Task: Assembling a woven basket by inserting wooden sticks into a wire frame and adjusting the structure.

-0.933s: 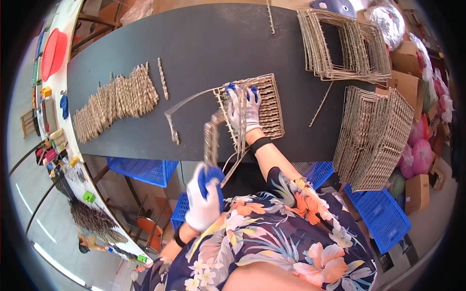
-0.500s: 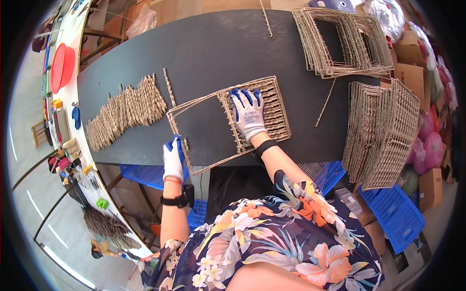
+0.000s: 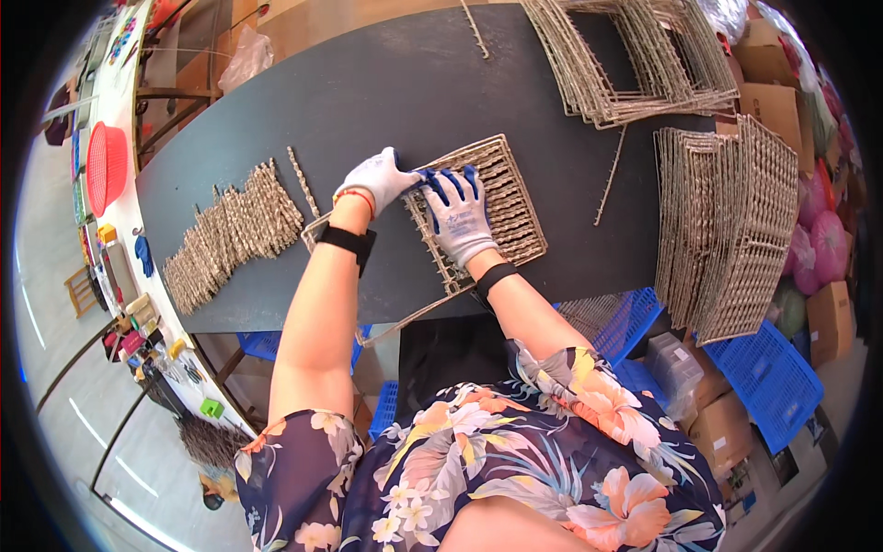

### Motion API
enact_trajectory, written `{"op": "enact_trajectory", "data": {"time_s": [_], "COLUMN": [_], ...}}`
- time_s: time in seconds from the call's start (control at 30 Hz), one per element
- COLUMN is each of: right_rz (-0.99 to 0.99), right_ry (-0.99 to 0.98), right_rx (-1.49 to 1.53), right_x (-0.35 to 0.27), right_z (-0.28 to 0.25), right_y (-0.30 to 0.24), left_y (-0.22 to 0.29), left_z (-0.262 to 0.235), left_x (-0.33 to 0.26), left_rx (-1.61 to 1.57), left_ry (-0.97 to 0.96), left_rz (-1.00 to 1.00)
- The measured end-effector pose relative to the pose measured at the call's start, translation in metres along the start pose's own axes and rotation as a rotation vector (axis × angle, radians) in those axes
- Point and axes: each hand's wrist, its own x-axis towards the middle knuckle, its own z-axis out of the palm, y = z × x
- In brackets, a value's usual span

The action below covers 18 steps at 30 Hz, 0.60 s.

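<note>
Panel: woven wire panel [image 3: 497, 207] flat at table [image 3: 386, 83] near edge.
L hand [image 3: 377, 178]: gloved, pinching panel's left top corner.
R hand [image 3: 460, 216]: spread flat on panel.
Strips [image 3: 230, 235]: left of panel.

The table [image 3: 276, 101] had a dark, matt, smooth top. On it lay a wire frame [image 3: 487, 207] partly woven with rough, tan, twisted fibre, held by a left hand [image 3: 382, 179] and a right hand [image 3: 460, 216] in white knitted cloth gloves with blue rubbery coating. Near the table's left edge, braided strips [image 3: 230, 235] looked equally coarse and matt.
</note>
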Motion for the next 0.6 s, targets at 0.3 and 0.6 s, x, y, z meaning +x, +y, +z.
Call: {"op": "enact_trajectory", "data": {"time_s": [0.3, 0.6], "right_rz": [0.009, 0.019], "right_ry": [-0.053, -0.030], "right_rx": [0.045, 0.031], "right_x": [-0.003, -0.002], "right_z": [0.005, 0.006], "right_y": [0.001, 0.001], "left_y": [0.024, 0.006], "left_z": [-0.006, 0.000], "left_x": [0.004, 0.003], "left_rx": [0.104, -0.161], "left_ry": [-0.100, -0.101], "left_rz": [-0.056, 0.008]}}
